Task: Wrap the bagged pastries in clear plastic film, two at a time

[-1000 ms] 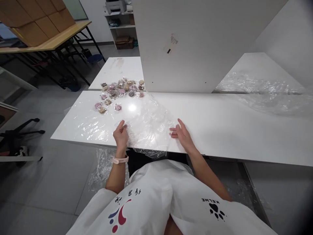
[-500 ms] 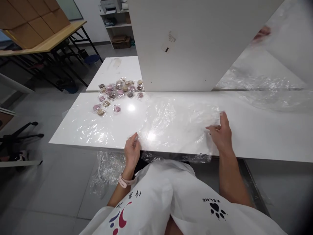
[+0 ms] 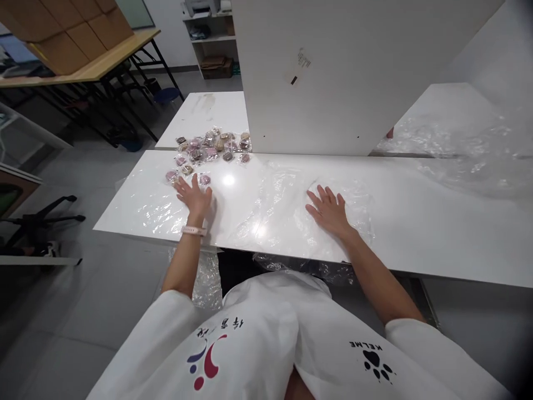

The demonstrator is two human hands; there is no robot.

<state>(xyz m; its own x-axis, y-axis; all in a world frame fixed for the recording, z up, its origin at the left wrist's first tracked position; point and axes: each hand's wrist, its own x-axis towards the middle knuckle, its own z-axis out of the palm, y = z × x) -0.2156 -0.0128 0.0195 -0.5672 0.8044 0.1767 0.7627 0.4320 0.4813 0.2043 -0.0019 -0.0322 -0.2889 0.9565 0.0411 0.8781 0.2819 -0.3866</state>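
My left hand (image 3: 194, 199), a pink band on its wrist, is over the left part of the white table (image 3: 416, 216), fingers spread. Its fingertips come up to the nearest of several small clear-wrapped pieces, pink and brown, such as a pink wrapped piece (image 3: 205, 179). Whether they touch one cannot be made out. The main cluster of wrapped pieces (image 3: 210, 153) lies just beyond. My right hand (image 3: 328, 211) rests with fingers apart on a clear plastic sheet (image 3: 275, 205), spread thin and wrinkled over the middle of the table. Neither hand grips anything.
A tall white panel (image 3: 316, 83) rises behind the table's far edge. More clear plastic (image 3: 466, 144) lies at the right, with part of a person's hand (image 3: 390, 133) beside the panel. Bunched plastic (image 3: 208, 280) hangs below the front edge. Cardboard boxes (image 3: 79, 41) stand on a wooden table.
My left hand has moved forward and left to the wrapped pieces, its fingers now spread. My right hand has shifted left and flattened onto the plastic sheet. Beyond the panel, the person's hand has moved left.
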